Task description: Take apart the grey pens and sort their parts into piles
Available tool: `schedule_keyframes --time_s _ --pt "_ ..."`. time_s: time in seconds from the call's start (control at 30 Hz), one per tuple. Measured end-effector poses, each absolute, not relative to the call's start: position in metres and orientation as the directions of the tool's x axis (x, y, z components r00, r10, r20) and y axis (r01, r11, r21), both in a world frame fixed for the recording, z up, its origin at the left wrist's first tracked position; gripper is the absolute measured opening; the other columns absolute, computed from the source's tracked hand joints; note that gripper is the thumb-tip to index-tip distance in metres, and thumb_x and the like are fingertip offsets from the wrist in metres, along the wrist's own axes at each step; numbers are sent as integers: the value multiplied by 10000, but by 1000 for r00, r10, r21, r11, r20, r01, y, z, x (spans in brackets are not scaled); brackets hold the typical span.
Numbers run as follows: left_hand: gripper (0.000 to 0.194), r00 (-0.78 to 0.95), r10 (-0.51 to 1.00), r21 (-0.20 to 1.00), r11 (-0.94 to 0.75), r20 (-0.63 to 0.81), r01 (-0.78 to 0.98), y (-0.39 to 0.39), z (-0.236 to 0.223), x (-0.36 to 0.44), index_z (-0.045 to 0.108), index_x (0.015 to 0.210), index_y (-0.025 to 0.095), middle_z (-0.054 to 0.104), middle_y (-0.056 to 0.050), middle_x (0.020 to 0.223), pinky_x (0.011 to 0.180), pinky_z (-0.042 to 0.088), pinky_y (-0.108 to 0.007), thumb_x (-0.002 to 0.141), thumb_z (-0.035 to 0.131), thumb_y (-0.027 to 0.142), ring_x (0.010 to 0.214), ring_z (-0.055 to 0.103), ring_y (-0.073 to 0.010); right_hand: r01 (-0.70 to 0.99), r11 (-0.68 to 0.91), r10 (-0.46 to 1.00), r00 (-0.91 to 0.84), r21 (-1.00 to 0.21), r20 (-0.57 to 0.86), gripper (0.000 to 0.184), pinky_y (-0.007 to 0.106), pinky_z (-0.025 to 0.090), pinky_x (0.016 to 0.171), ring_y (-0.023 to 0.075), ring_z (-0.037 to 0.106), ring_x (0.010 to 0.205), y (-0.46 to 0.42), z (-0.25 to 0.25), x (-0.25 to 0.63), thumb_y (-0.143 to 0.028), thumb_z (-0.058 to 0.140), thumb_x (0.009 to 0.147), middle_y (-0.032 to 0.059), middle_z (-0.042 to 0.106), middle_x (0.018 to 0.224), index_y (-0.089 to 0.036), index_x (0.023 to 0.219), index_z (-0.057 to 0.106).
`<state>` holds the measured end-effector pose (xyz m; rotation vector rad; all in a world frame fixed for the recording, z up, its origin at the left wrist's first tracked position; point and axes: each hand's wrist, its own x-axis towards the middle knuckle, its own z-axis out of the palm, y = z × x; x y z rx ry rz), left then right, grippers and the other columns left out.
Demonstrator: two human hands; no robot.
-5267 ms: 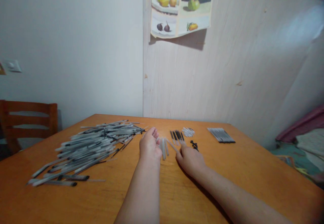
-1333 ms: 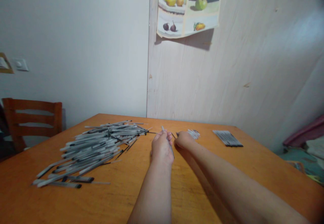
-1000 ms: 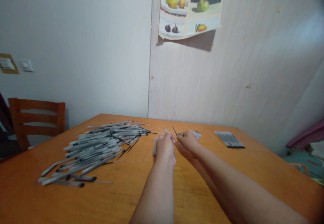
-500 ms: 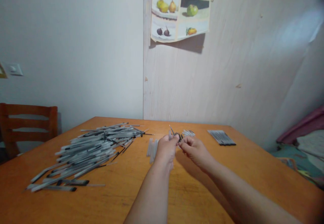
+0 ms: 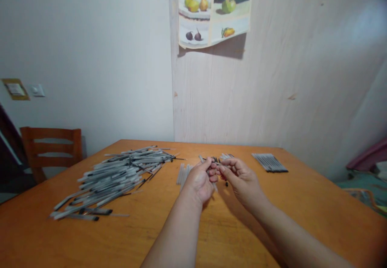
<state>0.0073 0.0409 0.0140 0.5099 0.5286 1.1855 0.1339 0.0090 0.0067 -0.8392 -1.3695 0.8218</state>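
My left hand (image 5: 198, 179) is curled round a thin clear pen barrel (image 5: 201, 159), whose tip sticks up past the fingers. My right hand (image 5: 242, 179) is beside it, fingertips pinched on a small dark part that meets the barrel between the two hands. Both hands hover above the middle of the orange wooden table (image 5: 302, 211). A few clear barrels (image 5: 181, 174) lie just left of my left hand.
A big heap of pens (image 5: 115, 175) covers the table's left half. A neat row of dark refills (image 5: 269, 162) lies at the far right, with small parts (image 5: 225, 156) beyond my hands. A wooden chair (image 5: 50, 147) stands at the left; fruit pictures (image 5: 213, 15) hang on the wall.
My hands came together over the table and drew nearer to me, with the barrel in my left and a dark part brought to it by my right. The view has shifted slightly.
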Motion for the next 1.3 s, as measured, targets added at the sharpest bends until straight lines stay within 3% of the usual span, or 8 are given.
schedule_keyframes --time_s 0.23,0.47,0.77,1.0,1.3 --pt "200 191 982 817 117 -8 -564 37 13 7 658 870 124 584 -10 691 424 214 -161 716 741 223 477 396 -38 36 548 805 252 -836 538 295 271 502 657 152 651 742 10 19 147 -444 690 836 49 706 844 -179 957 643" --pt "153 72 995 978 -51 67 -204 34 9 14 713 798 152 636 -25 651 478 269 -191 677 622 134 486 420 -81 -40 561 766 405 -827 500 335 226 466 533 138 663 661 10 42 171 -419 725 801 84 734 911 -161 974 600" --pt "188 71 950 947 -308 303 86 47 -8 14 721 712 207 677 -20 699 676 393 -234 689 582 83 715 575 -180 -18 598 716 462 -801 524 359 236 481 575 126 659 683 10 49 181 -400 699 839 78 734 926 -156 1088 617" --pt "145 93 908 899 -417 408 131 49 -18 13 731 717 238 704 -41 753 712 418 -252 720 635 128 770 606 -214 -4 592 721 448 -806 528 338 241 493 592 128 662 687 9 51 180 -389 691 849 72 733 902 -153 1080 617" --pt "136 85 900 889 -436 427 143 50 -19 14 728 711 245 710 -61 764 704 424 -273 719 661 127 760 613 -231 13 594 719 441 -804 538 344 247 495 596 135 666 693 10 47 180 -400 683 849 61 719 878 -156 1083 617"
